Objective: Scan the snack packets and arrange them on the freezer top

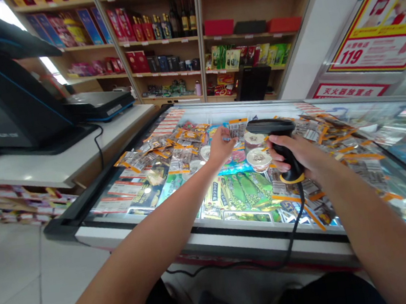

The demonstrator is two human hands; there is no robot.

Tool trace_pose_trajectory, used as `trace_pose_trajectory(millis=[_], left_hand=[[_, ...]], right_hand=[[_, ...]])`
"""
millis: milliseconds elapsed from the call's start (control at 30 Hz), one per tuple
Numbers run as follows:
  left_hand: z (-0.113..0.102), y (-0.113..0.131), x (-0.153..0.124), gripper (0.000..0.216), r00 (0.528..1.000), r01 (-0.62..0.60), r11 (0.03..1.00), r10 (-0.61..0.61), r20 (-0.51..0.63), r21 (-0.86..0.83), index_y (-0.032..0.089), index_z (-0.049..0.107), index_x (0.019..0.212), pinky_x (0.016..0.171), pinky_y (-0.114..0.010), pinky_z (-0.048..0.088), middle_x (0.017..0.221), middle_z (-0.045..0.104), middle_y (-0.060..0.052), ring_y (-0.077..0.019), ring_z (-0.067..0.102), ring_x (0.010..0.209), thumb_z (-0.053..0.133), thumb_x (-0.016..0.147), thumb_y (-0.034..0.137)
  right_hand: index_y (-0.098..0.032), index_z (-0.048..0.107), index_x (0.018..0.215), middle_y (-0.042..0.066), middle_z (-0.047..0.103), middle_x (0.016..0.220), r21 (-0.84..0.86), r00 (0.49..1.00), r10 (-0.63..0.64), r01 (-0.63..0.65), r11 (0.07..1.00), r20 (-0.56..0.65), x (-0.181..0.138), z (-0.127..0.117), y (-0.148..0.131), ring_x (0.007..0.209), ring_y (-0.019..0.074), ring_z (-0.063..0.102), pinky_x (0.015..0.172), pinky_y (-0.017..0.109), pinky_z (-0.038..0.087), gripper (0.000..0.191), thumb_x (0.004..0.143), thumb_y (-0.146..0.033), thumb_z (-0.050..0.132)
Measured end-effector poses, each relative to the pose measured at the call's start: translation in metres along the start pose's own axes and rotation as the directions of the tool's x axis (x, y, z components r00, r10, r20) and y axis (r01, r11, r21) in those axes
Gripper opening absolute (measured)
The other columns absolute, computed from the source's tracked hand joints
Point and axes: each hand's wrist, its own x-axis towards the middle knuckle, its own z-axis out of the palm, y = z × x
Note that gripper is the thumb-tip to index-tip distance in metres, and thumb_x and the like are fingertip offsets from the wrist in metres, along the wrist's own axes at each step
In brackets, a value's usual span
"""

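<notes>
While my right hand (296, 156) is wrapped tight around the grip of the barcode scanner (271, 128) at frame centre, my left hand (220, 147) pinches a small packet (237, 129) just left of the scanner head. Both hover over the glass-topped freezer (236, 239), above two round cups (258, 159). The scanner cable (295, 219) drops over the freezer rim. A register terminal (4, 97) stands on the surface (42, 167), upper left.

**Scanner and packet over the freezer**

The right hand (301, 154) grips a black scanner (272, 128), its cable (294, 224) trailing down over the freezer (236, 239) rim. The left hand (220, 147) pinches a small packet (237, 130) just beside the scanner's head. A cash register (4, 97) stands on the desk (59, 162) to the left, with stocked shelves (167, 40) behind.
</notes>
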Motion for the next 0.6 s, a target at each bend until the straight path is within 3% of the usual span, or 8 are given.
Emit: trace_pose_trajectory(millis=[100,167,233,300,367,467,533,600], left_hand=[[-0.008,0.009,0.003,0.024,1.000,-0.020,0.998,0.022,-0.020,0.065,0.022,0.051,0.092,0.079,-0.035,0.050,0.096,0.064,-0.006,-0.0198,0.063,0.089,0.072,0.083,0.014],[-0.024,0.021,0.007,0.019,0.988,-0.136,0.972,0.148,-0.049,0.191,0.023,0.054,0.096,0.085,-0.037,0.048,0.098,0.064,-0.006,-0.0208,0.061,0.093,0.066,0.086,0.012],[-0.046,0.035,0.013,0.021,0.944,-0.278,0.881,0.323,-0.059,0.384,0.024,0.057,0.100,0.096,-0.040,0.044,0.107,0.063,-0.008,-0.0238,0.058,0.105,0.059,0.087,0.007],[-0.072,0.044,0.018,0.023,0.913,-0.256,0.770,0.391,-0.116,0.585,0.024,0.059,0.103,0.104,-0.045,0.038,0.119,0.060,-0.010,-0.0301,0.050,0.120,0.054,0.089,0.006],[-0.094,0.044,0.022,0.023,0.918,-0.131,0.680,0.358,-0.172,0.721,0.023,0.060,0.108,0.106,-0.050,0.033,0.128,0.056,-0.013,-0.0353,0.042,0.128,0.054,0.091,0.008],[-0.118,0.030,0.028,0.019,0.960,0.082,0.533,0.184,-0.210,0.842,0.018,0.059,0.110,0.104,-0.052,0.033,0.129,0.054,-0.016,-0.0373,0.040,0.127,0.058,0.091,0.014],[-0.125,0.020,0.030,0.022,0.980,0.163,0.440,0.034,-0.197,0.883,0.014,0.059,0.112,0.104,-0.052,0.032,0.128,0.056,-0.019,-0.0371,0.041,0.124,0.062,0.090,0.017],[-0.124,0.016,0.030,0.027,0.982,0.186,0.396,-0.034,-0.188,0.899,0.011,0.059,0.112,0.105,-0.054,0.031,0.129,0.057,-0.022,-0.0394,0.041,0.124,0.065,0.088,0.020]], right_hand=[[-0.021,0.059,0.084,-0.004,0.048,0.057,-0.002,1.000,-0.004,0.004,1.000,-0.020,0.000,-0.002,-0.003,0.041,0.0080,0.040,0.037,0.021,0.031,0.025,0.088,-0.042,0.071],[-0.022,0.059,0.088,-0.004,0.049,0.059,0.030,0.999,-0.012,0.013,0.999,-0.051,-0.001,-0.004,-0.006,0.041,0.0080,0.039,0.037,0.021,0.030,0.025,0.087,-0.043,0.071],[-0.022,0.057,0.086,-0.004,0.048,0.060,0.090,0.997,-0.015,0.022,0.996,-0.076,-0.002,-0.008,-0.009,0.042,0.0077,0.039,0.038,0.021,0.029,0.025,0.085,-0.043,0.071],[-0.023,0.056,0.086,-0.005,0.047,0.061,0.141,0.996,-0.020,0.032,0.989,-0.082,-0.002,-0.012,-0.012,0.043,0.0079,0.039,0.039,0.022,0.030,0.025,0.084,-0.042,0.072],[-0.024,0.057,0.089,-0.005,0.045,0.060,0.158,0.996,-0.030,0.043,0.986,-0.084,-0.002,-0.015,-0.014,0.043,0.0083,0.038,0.040,0.023,0.031,0.024,0.083,-0.042,0.073],[-0.025,0.058,0.090,-0.006,0.044,0.060,0.157,0.995,-0.042,0.057,0.986,-0.096,-0.003,-0.016,-0.016,0.043,0.0085,0.037,0.041,0.025,0.030,0.025,0.082,-0.042,0.073],[-0.024,0.059,0.090,-0.006,0.044,0.060,0.159,0.993,-0.041,0.058,0.986,-0.111,-0.004,-0.016,-0.017,0.043,0.0082,0.037,0.041,0.025,0.029,0.025,0.081,-0.042,0.074],[-0.024,0.060,0.090,-0.006,0.044,0.060,0.163,0.990,-0.046,0.068,0.984,-0.136,-0.005,-0.016,-0.019,0.044,0.0079,0.037,0.041,0.024,0.030,0.024,0.081,-0.042,0.074]])
